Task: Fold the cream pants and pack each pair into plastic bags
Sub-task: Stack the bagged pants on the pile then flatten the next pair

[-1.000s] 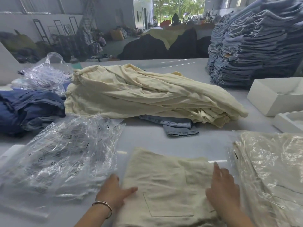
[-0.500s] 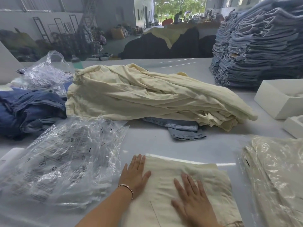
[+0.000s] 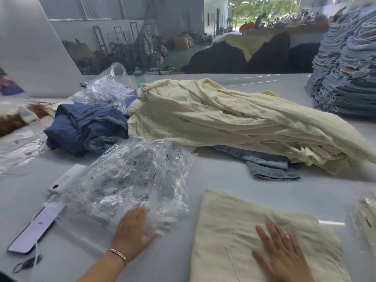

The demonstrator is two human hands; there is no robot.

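One folded cream pants [image 3: 264,237] lies at the bench [image 3: 223,176] near edge under the flat right hand [image 3: 284,259]; the left hand [image 3: 133,233], fingers spread, presses one pile of clear plastic bags [image 3: 130,180].

Soft daylight, wide-angle edge distortion

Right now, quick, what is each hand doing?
Left hand: open, touching the plastic bags.
Right hand: open, flat on the folded pants.
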